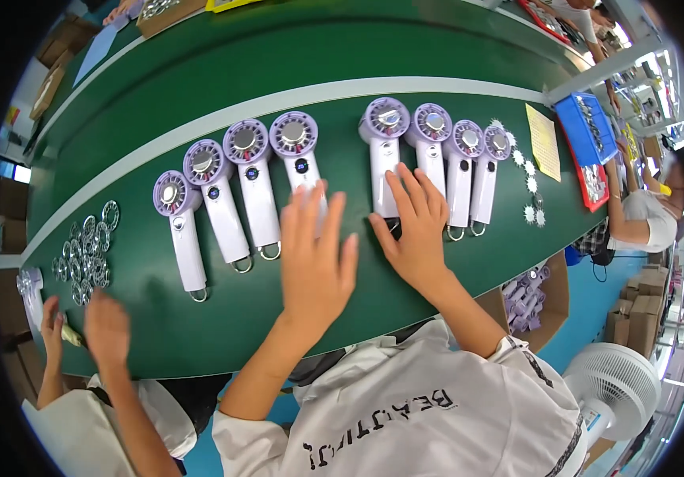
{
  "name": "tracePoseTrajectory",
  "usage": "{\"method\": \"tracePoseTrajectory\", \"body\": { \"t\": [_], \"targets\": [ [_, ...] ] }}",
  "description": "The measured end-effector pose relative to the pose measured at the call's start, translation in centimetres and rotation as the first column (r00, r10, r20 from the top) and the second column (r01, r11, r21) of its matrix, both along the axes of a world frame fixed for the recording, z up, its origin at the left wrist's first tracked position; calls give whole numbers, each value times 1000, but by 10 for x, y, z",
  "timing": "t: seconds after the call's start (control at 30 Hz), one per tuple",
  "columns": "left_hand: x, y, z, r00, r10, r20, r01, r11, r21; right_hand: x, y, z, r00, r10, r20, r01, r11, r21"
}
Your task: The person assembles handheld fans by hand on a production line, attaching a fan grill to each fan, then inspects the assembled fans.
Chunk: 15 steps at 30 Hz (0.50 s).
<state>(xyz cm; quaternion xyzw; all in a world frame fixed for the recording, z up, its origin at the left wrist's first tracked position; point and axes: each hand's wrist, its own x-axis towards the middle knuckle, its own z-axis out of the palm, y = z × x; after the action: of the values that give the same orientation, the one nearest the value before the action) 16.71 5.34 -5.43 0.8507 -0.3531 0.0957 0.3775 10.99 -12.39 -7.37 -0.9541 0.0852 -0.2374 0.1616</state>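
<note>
Several white-and-purple handheld fans lie in two groups on the green table. My left hand (314,258) is over the lower handle of a fan (294,135) at the right end of the left group, its fingers stretched out and slightly blurred. My right hand (415,222) has its fingers spread at the lower handle of the largest-looking fan (385,159), the first of the right group. Its fingertips seem to touch that handle, and part of the neighbouring fan (432,123) is hidden beneath. Neither hand grips anything visible.
Silver rings (83,254) are piled at the left, near a co-worker's hands (109,330). White toothed discs (529,171) line the right, beside a yellow paper (544,141) and a blue bin (584,131). Below the edge stand a carton (552,306) of purple parts and a white fan (612,389).
</note>
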Motion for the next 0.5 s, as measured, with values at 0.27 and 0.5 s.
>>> {"method": "tracePoseTrajectory", "body": {
  "t": [0.27,0.5],
  "targets": [
    [-1,-98,-16,999,-38,-31,42,989,143,-8,-33,-9,994,-92,54,98,989,-109],
    [-45,-53,-11,916,-22,-402,33,999,20,-50,3,-5,999,5,-40,0,992,126]
  ]
}}
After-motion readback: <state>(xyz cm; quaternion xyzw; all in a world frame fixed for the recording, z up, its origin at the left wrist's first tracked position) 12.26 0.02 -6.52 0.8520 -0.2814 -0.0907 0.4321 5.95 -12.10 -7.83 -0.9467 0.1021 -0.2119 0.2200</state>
